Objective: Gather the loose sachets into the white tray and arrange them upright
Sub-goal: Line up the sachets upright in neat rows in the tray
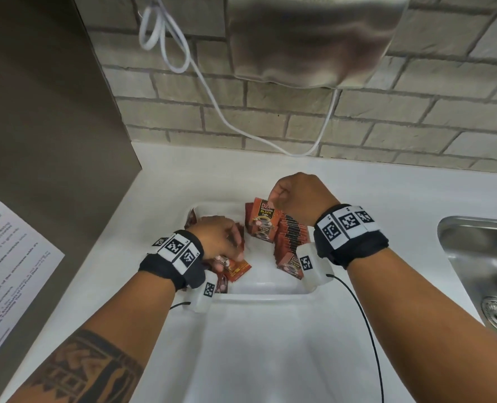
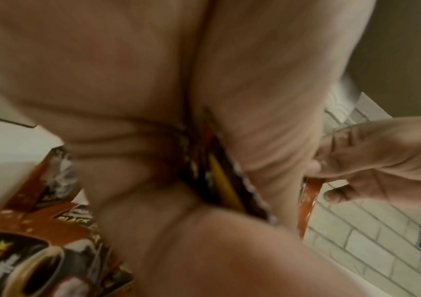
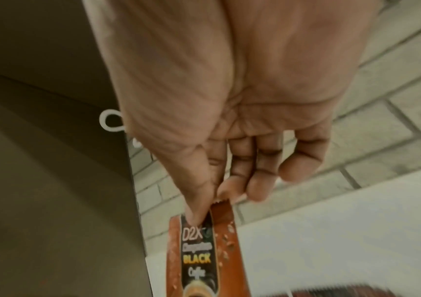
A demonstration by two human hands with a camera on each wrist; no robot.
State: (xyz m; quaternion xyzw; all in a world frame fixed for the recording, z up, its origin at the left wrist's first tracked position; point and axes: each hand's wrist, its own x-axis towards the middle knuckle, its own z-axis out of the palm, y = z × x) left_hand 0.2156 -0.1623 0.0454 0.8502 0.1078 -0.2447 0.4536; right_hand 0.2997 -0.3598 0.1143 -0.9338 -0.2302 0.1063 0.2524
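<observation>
Head view: shallow white plastic tray (image 1: 258, 296) on the white counter (image 1: 386, 193); right hand (image 1: 298, 196) pinches one brown-orange foil coffee sachet (image 1: 263, 222) by its top edge, upright, at the far end of the standing row of sachets (image 1: 289, 237) on the tray's right side. Left hand (image 1: 221, 239) curls on a few loose flat sachets (image 1: 237, 270) at the tray's left. Left wrist view: fingers (image 2: 133, 180) clench a small stack. Right wrist view: thumb and forefinger grip the sachet's top. Step: filing into row. Next, likely: seat it flush, then feed the stack across.

Probably an office kitchenette: steel sink (image 1: 485, 257), white counter (image 1: 386, 193), brick-tile wall (image 1: 270, 117).
</observation>
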